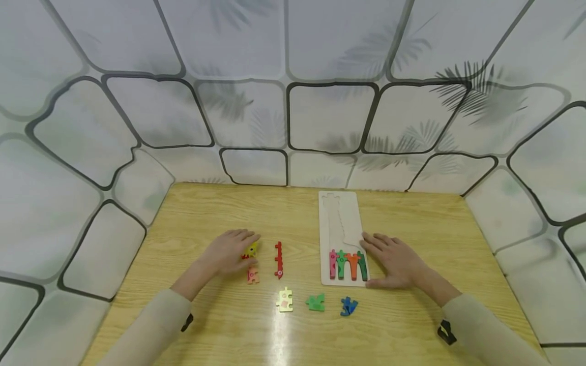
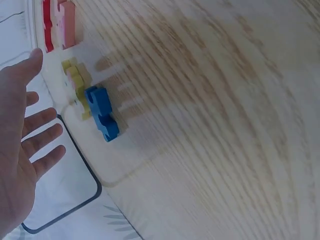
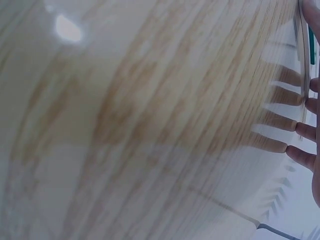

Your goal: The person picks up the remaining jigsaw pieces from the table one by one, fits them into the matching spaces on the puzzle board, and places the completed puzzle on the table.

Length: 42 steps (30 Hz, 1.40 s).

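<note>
My left hand [image 1: 226, 251] hovers over loose puzzle pieces at the left, fingers extended and holding nothing. Partly under it lies a yellow piece [image 1: 251, 249], with a salmon-pink piece [image 1: 253, 275] just nearer to me. The left wrist view shows a blue piece [image 2: 102, 114] beside the yellow one; the hand hides it from the head camera. My right hand [image 1: 396, 262] has its fingers spread at the right edge of a pale wooden puzzle board [image 1: 327, 234], fingertips right at the rim. Pink, green, orange and dark green pieces [image 1: 353, 265] fill the near end of its giraffe-shaped recess.
A long red piece [image 1: 279, 260] lies between my left hand and the board. Nearer to me, a light yellow piece [image 1: 285, 301], a green piece [image 1: 315, 302] and a blue piece [image 1: 349, 306] form a row on the wooden table [image 1: 206, 203]. Patterned walls [image 1: 254, 165] enclose the back and sides.
</note>
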{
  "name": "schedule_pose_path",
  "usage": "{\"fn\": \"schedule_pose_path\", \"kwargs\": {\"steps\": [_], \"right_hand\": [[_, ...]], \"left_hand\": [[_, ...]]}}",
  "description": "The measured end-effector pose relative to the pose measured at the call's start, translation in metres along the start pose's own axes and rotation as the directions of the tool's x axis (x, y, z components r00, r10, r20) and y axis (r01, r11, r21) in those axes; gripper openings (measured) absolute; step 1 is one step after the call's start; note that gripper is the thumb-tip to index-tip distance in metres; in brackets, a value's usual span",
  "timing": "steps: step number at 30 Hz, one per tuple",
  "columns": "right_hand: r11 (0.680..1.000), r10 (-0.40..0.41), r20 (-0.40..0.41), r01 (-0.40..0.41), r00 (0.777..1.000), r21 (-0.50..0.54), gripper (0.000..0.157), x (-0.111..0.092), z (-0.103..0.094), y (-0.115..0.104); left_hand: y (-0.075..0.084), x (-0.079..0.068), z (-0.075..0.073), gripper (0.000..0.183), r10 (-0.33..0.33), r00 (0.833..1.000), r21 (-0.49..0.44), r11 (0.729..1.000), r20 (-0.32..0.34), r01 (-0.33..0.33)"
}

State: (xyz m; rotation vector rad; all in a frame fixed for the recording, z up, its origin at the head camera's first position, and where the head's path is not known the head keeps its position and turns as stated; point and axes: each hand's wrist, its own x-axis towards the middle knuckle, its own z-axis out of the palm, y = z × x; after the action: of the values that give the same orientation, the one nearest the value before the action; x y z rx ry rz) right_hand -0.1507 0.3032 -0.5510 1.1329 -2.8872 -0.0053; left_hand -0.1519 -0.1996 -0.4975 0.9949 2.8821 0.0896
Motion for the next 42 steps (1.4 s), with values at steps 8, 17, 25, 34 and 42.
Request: {"fn": "schedule_pose_path", "kwargs": {"steps": [8, 17, 25, 34, 42], "right_hand": [[1.000, 0.017, 0.024, -0.017, 1.000, 0.011, 0.112, 0.001, -0.002, -0.001], [1.000, 0.009, 0.002, -0.009, 1.000, 0.018, 0.111, 0.000, 0.001, -0.001], [1.000, 0.017, 0.011, -0.017, 1.000, 0.020, 0.111, 0.000, 0.001, -0.001], [1.000, 0.022, 0.016, -0.022, 1.000, 0.011, 0.111, 0.000, 0.003, 0.000], [0.999, 0.029, 0.026, -0.030, 0.999, 0.042, 0.111, 0.000, -0.001, -0.002]], "left_hand": [[-0.011, -0.001, 0.013, 0.061, -0.002, 0.999, 0.029, 1.000, -0.046, 0.003], [-0.013, -0.003, 0.017, 0.054, 0.018, 0.997, 0.048, 0.999, -0.081, -0.014], [-0.011, -0.004, 0.016, 0.049, 0.013, 0.997, 0.042, 0.999, -0.073, -0.010], [-0.011, -0.002, 0.018, 0.046, 0.013, 0.998, 0.068, 0.998, -0.069, -0.008], [-0.013, 0.004, 0.020, 0.043, 0.022, 0.996, 0.101, 0.995, -0.081, -0.013]]}}
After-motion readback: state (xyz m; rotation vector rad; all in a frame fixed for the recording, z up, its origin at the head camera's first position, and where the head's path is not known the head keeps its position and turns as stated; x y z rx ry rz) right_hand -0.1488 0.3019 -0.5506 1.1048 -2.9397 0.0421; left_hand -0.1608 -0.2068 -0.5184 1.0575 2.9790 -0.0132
